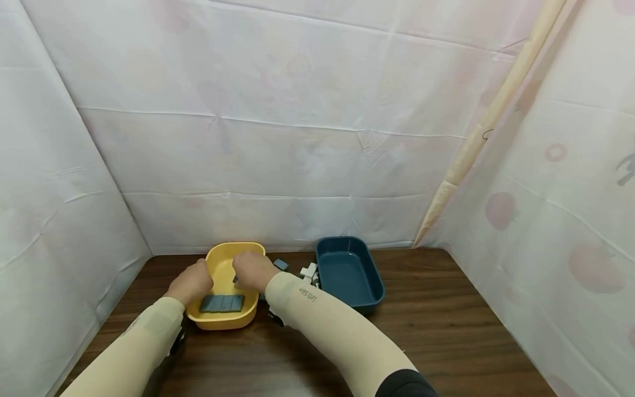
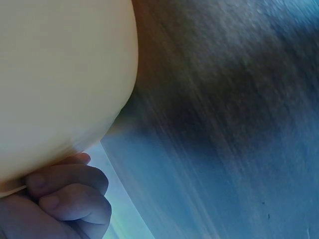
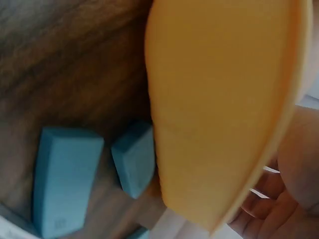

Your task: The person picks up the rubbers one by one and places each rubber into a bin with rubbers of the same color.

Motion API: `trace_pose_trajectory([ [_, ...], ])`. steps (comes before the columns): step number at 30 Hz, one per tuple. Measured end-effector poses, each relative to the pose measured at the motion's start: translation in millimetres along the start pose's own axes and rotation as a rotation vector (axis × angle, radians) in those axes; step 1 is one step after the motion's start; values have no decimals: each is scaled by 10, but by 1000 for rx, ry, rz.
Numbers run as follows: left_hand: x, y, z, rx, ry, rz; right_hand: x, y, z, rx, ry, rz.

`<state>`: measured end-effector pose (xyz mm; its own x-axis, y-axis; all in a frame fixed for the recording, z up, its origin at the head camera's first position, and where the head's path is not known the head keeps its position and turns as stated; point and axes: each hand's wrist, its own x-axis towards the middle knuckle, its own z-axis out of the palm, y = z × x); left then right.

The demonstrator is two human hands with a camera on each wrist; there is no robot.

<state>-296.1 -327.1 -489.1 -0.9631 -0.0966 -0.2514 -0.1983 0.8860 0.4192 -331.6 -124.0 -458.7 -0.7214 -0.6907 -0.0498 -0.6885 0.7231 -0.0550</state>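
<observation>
A yellow plastic bin [image 1: 223,325] stands at the left of the table, with a row of several blue-grey blocks [image 1: 221,303] lying in its near end. My left hand [image 1: 190,282] grips the bin's left rim; in the left wrist view its curled fingers [image 2: 75,194] show at the bin's edge. Over the bin's right side, my right hand [image 1: 254,270] pinches a small blue-grey piece, mostly covered by the fingers. From the right wrist, that hand is partly hidden behind the yellow wall [image 3: 219,109], and what it holds cannot be seen.
Loose blue-grey blocks [image 3: 67,181] lie on the wooden table just right of the yellow bin. Beyond them are several white pieces [image 1: 308,272] against a dark blue bin [image 1: 349,275]. White curtains [image 1: 278,165] enclose the table's back and sides.
</observation>
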Motion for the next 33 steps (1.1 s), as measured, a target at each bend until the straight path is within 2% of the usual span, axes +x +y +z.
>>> trace_pose_trajectory([
  [10,-7,11,27,-2,2,4,24,-128,180,-26,-29,-25],
  [16,-3,10,43,-5,-1,12,16,-146,204,-4,-89,7],
  [23,-18,4,48,-2,1,19,-96,-179,113,73,-194,-32],
  [33,15,-22,66,-6,6,34,-7,-286,233,88,-264,1],
])
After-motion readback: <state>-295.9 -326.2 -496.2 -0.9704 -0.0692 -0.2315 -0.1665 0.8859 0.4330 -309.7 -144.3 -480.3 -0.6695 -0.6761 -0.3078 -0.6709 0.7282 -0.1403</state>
